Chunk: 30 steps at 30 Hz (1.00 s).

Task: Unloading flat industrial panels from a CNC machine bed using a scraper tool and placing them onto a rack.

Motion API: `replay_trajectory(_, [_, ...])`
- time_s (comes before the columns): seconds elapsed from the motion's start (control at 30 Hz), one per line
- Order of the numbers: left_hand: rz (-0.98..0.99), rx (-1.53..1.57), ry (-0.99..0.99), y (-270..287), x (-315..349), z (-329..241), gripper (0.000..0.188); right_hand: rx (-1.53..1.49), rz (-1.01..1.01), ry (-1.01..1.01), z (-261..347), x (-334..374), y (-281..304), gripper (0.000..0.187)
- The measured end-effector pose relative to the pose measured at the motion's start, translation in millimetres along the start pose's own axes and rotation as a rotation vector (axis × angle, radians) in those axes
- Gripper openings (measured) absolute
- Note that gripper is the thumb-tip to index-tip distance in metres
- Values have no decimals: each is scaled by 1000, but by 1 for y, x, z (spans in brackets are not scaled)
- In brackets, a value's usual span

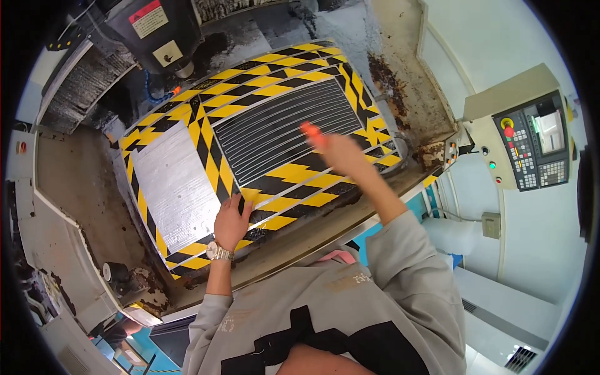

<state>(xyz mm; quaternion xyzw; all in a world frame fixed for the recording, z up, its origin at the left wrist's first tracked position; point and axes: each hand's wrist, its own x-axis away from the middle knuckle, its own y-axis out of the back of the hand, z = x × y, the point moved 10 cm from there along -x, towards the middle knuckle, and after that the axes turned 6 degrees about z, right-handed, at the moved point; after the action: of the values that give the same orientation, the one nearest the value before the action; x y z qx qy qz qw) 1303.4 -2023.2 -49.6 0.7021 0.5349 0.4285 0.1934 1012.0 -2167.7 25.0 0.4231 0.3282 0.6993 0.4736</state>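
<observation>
A machine bed plate is bordered by yellow-and-black striped tape (212, 153). On it lie a bare silver metal panel (172, 181) at left and a dark panel with long parallel grooves (287, 131) at right. My left hand (232, 222), with a metal wristwatch (219, 251), rests on the tape near the silver panel's lower right corner, its fingers stretched out and holding nothing. My right hand (340, 153) is closed around a small bright orange object (312, 134) over the grooved panel. Motion smears this hand and object, so the object's kind cannot be made out.
At the upper left hangs a dark machine head (153, 37) with a blue coolant hose (153, 94) tipped in orange. A control panel (528, 137) with a screen and a red button stands at right. Rusty tray walls (81, 187) and a front ledge (300, 253) surround the bed.
</observation>
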Motion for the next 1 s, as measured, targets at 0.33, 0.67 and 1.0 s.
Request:
replay_trajectory(0.33, [62,66,92,-11,16,8,52,-90,221,150,100,11,-61,62])
replay_trajectory(0.67, [61,269,87,-30,48,49,48,-281,13,-447,-127,21,49,65])
replay_trajectory(1.0, [35,286,29,-18,17,35,47,-262,160,53,44,49,-60,56])
